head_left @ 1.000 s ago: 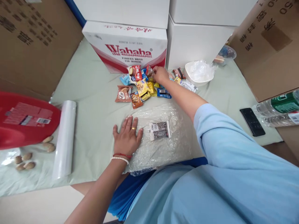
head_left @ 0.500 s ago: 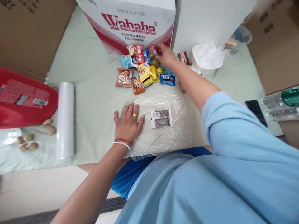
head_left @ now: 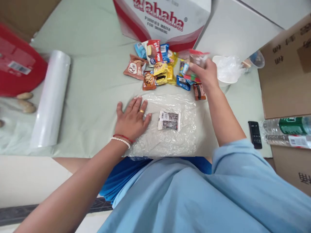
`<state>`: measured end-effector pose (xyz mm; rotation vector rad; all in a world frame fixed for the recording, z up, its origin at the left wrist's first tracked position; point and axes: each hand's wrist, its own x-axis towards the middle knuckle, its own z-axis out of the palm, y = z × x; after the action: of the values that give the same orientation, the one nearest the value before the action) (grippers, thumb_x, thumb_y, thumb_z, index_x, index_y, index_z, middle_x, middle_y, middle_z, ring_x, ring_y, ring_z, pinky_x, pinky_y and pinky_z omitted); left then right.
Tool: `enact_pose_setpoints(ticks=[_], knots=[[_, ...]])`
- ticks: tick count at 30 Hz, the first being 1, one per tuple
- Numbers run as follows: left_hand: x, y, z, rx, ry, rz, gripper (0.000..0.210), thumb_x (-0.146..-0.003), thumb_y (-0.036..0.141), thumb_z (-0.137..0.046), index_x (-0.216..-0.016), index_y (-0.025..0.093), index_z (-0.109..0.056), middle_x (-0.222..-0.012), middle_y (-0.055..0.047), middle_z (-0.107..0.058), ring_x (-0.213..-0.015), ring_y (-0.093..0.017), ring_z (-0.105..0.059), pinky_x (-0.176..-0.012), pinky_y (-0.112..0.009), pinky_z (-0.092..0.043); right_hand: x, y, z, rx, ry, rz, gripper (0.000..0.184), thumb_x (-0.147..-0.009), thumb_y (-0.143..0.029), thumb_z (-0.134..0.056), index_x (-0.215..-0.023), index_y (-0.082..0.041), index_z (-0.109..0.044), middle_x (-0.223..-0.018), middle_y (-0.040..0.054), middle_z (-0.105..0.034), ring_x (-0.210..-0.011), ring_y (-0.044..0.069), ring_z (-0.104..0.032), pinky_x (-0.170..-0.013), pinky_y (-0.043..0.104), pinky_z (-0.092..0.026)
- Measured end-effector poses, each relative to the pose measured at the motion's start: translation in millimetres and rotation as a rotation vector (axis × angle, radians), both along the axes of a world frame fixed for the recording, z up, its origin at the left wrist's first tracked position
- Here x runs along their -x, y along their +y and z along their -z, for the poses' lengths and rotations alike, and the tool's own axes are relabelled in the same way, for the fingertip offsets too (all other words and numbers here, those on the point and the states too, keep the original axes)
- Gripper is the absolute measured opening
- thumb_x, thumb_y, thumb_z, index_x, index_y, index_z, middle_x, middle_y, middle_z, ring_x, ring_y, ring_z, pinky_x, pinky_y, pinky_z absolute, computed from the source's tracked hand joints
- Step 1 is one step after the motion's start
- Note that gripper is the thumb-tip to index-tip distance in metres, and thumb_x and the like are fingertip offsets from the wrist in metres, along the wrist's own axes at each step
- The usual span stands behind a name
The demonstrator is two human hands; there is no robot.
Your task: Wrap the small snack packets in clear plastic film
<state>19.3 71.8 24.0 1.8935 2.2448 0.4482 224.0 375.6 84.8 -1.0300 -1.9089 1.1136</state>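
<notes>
Shifting red-edged pkt (head_left: 198, 59) rightward, R hand (head_left: 209, 73)

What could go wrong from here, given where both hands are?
The right hand holds a red-edged packet beside the white bowl, so a sideways move might nudge the bowl.
Loose snack packets lie crowded near that hand; it could knock some out of place.
The wrinkled clear plastic under the left hand reaches the table's front edge; if it slid, the small packet on it might shift too.
</notes>
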Motion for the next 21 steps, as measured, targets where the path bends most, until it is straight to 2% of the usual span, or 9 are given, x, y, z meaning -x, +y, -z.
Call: enact_pose_setpoints(ticks=[2,5,7,8,10,13,15,18,21], knots=[[1,-1,0.3,-0.010,-0.023,0.002,0.062,-0.110,0.049,-0.027,-0.165,0.023,-0.036,-0.175,-0.014,-0.032,-0.163,-0.032,-0.029,-0.131,-0.067,-0.001,-36,-49,-0.2,0.233,0.153,-0.039,0.052,-0.076,-0.046,-0.091,-0.117,-0.024,-0.066,-0.117,0.0038,-0.076,-0.108,0.024,-0.074,-0.094,0.041,-0.062],[2,-1,1.8,-0.020,-0.035,0.007,0.063,-0.111,0.050,-0.026,-0.164,0.019,-0.038,-0.175,-0.016,-0.031,-0.163,-0.031,-0.027,-0.132,-0.067,0.002,-76,-120,4.6,0.674,0.170,-0.180,0.059,-0.070,-0.047,-0.095,-0.117,-0.023,-0.069,-0.116,0.0080,-0.079,-0.091,0.024,-0.078,-0.085,0.044,-0.067],[2,-2,3.5,-0.021,-0.036,0.009,0.063,-0.111,0.049,-0.026,-0.164,0.019,-0.038,-0.175,-0.016,-0.031,-0.163,-0.031,-0.027,-0.131,-0.067,0.002,-88,-155,9.3,0.805,0.185,-0.199,0.057,-0.074,-0.045,-0.092,-0.122,-0.024,-0.069,-0.118,0.0089,-0.079,-0.096,0.025,-0.079,-0.089,0.046,-0.067],[2,-2,4.4,-0.020,-0.036,0.012,0.063,-0.110,0.049,-0.026,-0.165,0.019,-0.037,-0.175,-0.016,-0.031,-0.163,-0.031,-0.027,-0.131,-0.068,0.002,-91,-168,11.2,0.808,0.192,-0.184,0.057,-0.076,-0.044,-0.091,-0.125,-0.024,-0.069,-0.120,0.0089,-0.079,-0.101,0.026,-0.079,-0.093,0.047,-0.066],[2,-1,5.7,-0.024,-0.036,0.012,0.063,-0.110,0.049,-0.027,-0.166,0.021,-0.036,-0.175,-0.016,-0.031,-0.164,-0.031,-0.026,-0.131,-0.069,0.001,-89,-184,13.2,0.672,0.200,-0.100,0.056,-0.080,-0.041,-0.088,-0.131,-0.027,-0.068,-0.124,0.0074,-0.078,-0.112,0.027,-0.077,-0.101,0.050,-0.064],[2,-1,5.9,-0.039,-0.031,0.008,0.064,-0.109,0.048,-0.027,-0.166,0.021,-0.036,-0.175,-0.017,-0.032,-0.163,-0.031,-0.027,-0.131,-0.069,-0.001,-79,-194,12.7,0.188,0.106,0.063,0.056,-0.090,-0.039,-0.078,-0.144,-0.034,-0.062,-0.142,0.0041,-0.071,-0.134,0.029,-0.066,-0.117,0.053,-0.053],[1,-1,5.0,-0.043,-0.029,0.006,0.064,-0.109,0.048,-0.027,-0.165,0.020,-0.037,-0.174,-0.017,-0.033,-0.163,-0.032,-0.028,-0.131,-0.069,-0.002,-73,-200,14.3,-0.128,-0.052,0.045,0.054,-0.100,-0.034,-0.064,-0.153,-0.038,-0.056,-0.155,0.0022,-0.062,-0.148,0.029,-0.054,-0.128,0.056,-0.040],[0,-2,3.5,-0.039,-0.039,0.001,0.063,-0.109,0.048,-0.028,-0.165,0.020,-0.038,-0.174,-0.017,-0.033,-0.163,-0.031,-0.028,-0.131,-0.069,-0.001,-66,-209,23.6,-0.386,-0.324,-0.261,0.060,-0.102,-0.015,-0.046,-0.157,-0.038,-0.053,-0.162,0.0030,-0.055,-0.157,0.027,-0.043,-0.133,0.059,-0.027],[0,-2,3.4,-0.040,-0.047,-0.006,0.063,-0.109,0.047,-0.028,-0.164,0.020,-0.039,-0.174,-0.016,-0.033,-0.163,-0.030,-0.028,-0.131,-0.068,-0.001,-66,-214,32.3,-0.440,-0.534,-0.597,0.073,-0.096,-0.003,-0.040,-0.162,-0.034,-0.047,-0.168,0.0061,-0.048,-0.161,0.025,-0.035,-0.132,0.063,-0.023]])
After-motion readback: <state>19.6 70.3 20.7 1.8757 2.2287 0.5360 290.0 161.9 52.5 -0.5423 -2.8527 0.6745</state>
